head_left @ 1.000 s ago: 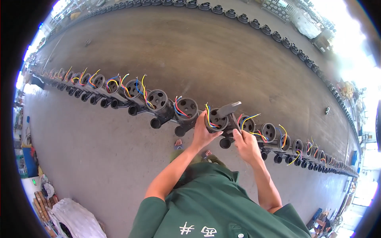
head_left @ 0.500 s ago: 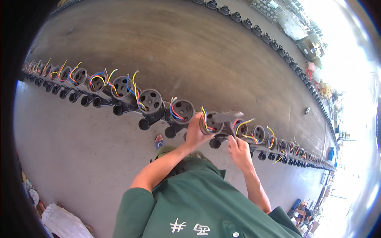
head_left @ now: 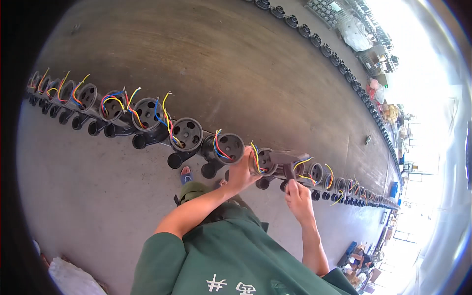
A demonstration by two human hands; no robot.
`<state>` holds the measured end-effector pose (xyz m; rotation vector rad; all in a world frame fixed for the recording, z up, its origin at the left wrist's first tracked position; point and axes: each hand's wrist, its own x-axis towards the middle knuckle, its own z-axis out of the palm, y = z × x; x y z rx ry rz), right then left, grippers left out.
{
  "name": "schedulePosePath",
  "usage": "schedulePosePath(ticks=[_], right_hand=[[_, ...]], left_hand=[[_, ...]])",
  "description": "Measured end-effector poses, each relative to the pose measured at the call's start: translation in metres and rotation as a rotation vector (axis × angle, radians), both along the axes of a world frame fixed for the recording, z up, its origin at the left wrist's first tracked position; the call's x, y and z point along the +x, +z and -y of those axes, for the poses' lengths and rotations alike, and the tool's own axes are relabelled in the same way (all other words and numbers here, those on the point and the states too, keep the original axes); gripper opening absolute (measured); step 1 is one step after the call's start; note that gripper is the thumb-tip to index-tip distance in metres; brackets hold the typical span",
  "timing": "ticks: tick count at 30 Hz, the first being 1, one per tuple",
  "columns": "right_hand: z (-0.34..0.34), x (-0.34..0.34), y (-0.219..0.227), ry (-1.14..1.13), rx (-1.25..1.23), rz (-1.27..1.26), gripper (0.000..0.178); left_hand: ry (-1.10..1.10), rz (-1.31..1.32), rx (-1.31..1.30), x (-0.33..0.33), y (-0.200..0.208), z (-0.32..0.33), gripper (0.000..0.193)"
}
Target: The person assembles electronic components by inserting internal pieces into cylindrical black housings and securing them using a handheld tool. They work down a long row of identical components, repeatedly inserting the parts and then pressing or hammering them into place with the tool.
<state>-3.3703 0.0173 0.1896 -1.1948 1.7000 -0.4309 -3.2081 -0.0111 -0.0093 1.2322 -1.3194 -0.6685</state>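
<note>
A black cylindrical housing (head_left: 264, 161) with an open, holed face and red, yellow and blue wires stands in a long row at the table's near edge. My left hand (head_left: 241, 173) is closed round its left side, with the fingertips partly hidden behind it. In my right hand (head_left: 298, 196) is a hammer (head_left: 289, 158), gripped by its handle. The hammer's broad head is just right of that housing and covers part of the neighbouring one; whether it touches either I cannot tell. Left of my left hand stands another wired housing (head_left: 230, 147).
Similar housings (head_left: 187, 132) run along the near edge of the brown table (head_left: 196, 73) to both sides, with short pipe-like stubs hanging over the edge. Dark round parts (head_left: 305, 31) line the far edge. A white sack (head_left: 73, 278) lies on the floor at lower left.
The hammer head has shifted slightly down and turned more level beside the housing. My left hand keeps its hold. The whole view has shifted a little.
</note>
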Motion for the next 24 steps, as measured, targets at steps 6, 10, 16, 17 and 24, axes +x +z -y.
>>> schedulePosePath(ticks=[6, 10, 16, 17, 24], right_hand=[[-0.036, -0.017, -0.099, -0.098, -0.158, -0.060, 0.051], [-0.013, 0.009, -0.037, -0.188, 0.111, 0.033, 0.051], [-0.021, -0.019, -0.051, -0.015, -0.212, 0.054, 0.051], [-0.017, -0.019, -0.069, 0.124, -0.335, -0.111, 0.051], [0.003, -0.040, -0.027, 0.142, -0.053, 0.094, 0.049]], left_hand=[[-0.022, -0.071, 0.032, -0.009, -0.003, 0.001, 0.100], [-0.012, -0.063, 0.021, -0.011, -0.014, -0.002, 0.098], [0.010, -0.042, 0.004, -0.016, -0.004, -0.003, 0.097], [0.006, -0.030, -0.002, -0.018, -0.004, -0.001, 0.096], [0.162, 0.217, 0.125, -0.026, 0.003, -0.011, 0.096]])
